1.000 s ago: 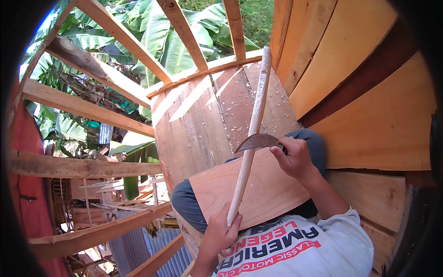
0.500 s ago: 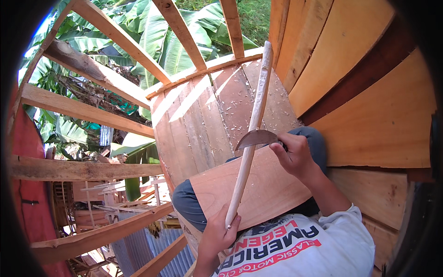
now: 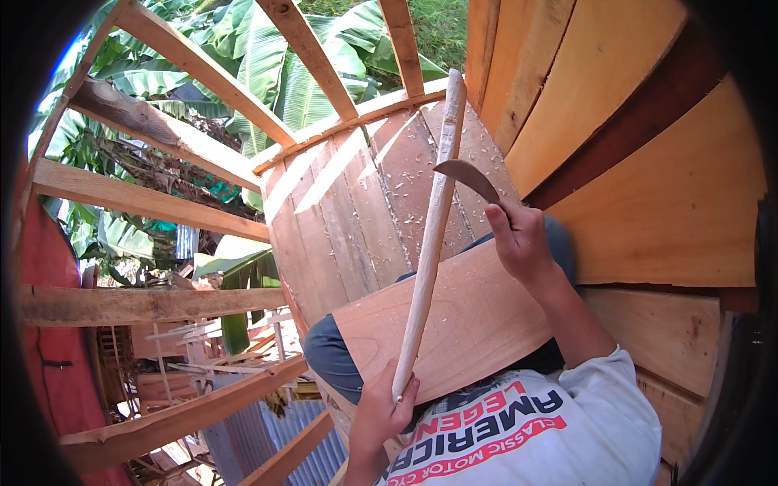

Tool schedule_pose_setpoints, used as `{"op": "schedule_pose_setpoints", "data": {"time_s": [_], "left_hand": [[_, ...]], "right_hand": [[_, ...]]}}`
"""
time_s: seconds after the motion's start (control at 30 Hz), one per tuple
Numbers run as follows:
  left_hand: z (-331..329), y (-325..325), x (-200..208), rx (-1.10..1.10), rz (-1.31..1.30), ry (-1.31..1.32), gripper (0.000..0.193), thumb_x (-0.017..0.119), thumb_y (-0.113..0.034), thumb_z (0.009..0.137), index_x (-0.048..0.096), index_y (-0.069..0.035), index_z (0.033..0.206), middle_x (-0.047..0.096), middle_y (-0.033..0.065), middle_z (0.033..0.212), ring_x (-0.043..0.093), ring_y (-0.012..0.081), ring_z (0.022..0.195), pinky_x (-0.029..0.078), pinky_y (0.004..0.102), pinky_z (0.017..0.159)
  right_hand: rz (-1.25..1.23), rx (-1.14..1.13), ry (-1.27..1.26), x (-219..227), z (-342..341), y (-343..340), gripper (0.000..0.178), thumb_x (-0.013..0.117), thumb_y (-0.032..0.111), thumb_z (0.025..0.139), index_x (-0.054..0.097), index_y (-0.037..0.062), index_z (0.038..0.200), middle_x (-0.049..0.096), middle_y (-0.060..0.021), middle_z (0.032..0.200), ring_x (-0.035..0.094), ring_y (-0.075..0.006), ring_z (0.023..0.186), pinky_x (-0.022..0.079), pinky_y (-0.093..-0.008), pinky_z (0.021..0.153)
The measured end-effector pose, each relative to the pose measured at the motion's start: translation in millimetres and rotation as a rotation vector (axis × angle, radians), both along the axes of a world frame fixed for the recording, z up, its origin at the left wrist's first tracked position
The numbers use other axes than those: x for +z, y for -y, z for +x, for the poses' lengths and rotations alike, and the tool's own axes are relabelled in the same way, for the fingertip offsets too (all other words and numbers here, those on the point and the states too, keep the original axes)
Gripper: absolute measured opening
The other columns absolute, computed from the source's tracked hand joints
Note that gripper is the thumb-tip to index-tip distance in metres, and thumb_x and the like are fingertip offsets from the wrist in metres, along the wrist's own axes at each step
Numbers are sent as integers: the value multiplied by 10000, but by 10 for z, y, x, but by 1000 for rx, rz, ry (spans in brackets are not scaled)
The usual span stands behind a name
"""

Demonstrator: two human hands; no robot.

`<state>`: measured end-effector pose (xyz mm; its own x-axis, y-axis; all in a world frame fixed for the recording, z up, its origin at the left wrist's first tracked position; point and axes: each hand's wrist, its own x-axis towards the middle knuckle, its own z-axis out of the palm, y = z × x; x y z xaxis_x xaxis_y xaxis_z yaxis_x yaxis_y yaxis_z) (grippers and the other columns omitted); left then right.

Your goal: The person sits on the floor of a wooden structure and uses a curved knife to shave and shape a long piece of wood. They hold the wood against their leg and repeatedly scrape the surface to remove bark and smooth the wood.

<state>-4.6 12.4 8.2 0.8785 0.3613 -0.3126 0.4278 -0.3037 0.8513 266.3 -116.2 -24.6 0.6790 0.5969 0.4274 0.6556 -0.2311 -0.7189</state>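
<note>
A long, pale, peeled wooden stick [image 3: 431, 235] slants up and away from my lap. My left hand [image 3: 386, 402] is closed around its near end. In my right hand [image 3: 523, 243] is a knife with a curved, hooked blade [image 3: 468, 175]; its handle is mostly hidden by my fingers. The blade's tip lies at the stick's right edge, on the upper half of the stick; whether it touches I cannot tell. Under the stick, a flat wooden board [image 3: 454, 312] rests across my crossed legs.
Small wood shavings lie scattered over the plank floor [image 3: 348, 219]. Wooden rails [image 3: 154, 304] stand along the left and far sides, with banana leaves [image 3: 267, 73] beyond. A wall of orange-brown boards [image 3: 664, 202] rises close on my right. A red cloth-like item [image 3: 57, 324] hangs at far left.
My right hand and the knife have moved up and away along the stick, and the blade has turned from lying across the stick. The stick's far end has shifted slightly left.
</note>
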Motion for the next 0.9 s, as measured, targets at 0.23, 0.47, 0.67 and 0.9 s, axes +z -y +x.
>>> {"op": "schedule_pose_setpoints", "data": {"time_s": [0.23,0.47,0.67,0.9], "left_hand": [[5,-22,-25,-26,46,5,299,620,-46,832,579,12,1122,617,199,759,640,350,664,491,355,601],[-53,-84,-30,6,101,1,330,624,-33,822,576,3,1146,599,189,731,636,349,648,492,358,599],[-64,-100,8,-6,196,26,340,626,-32,821,570,-13,1156,604,196,760,637,363,672,496,360,615],[-68,-102,33,-55,251,33,394,626,-29,822,553,-33,1209,626,216,808,657,384,731,505,370,635]], "right_hand": [[-12,-45,4,109,85,-26,404,603,392,908,546,57,691,488,-120,537,560,-312,498,415,-371,454],[-74,32,56,127,67,-5,352,625,352,898,584,53,716,539,-143,570,577,-338,516,434,-388,466],[-76,103,135,126,-43,1,372,629,377,892,585,55,712,538,-145,568,570,-346,508,434,-385,452],[-44,130,196,80,-38,10,407,597,427,903,567,65,719,526,-130,554,574,-330,501,437,-382,447]]}}
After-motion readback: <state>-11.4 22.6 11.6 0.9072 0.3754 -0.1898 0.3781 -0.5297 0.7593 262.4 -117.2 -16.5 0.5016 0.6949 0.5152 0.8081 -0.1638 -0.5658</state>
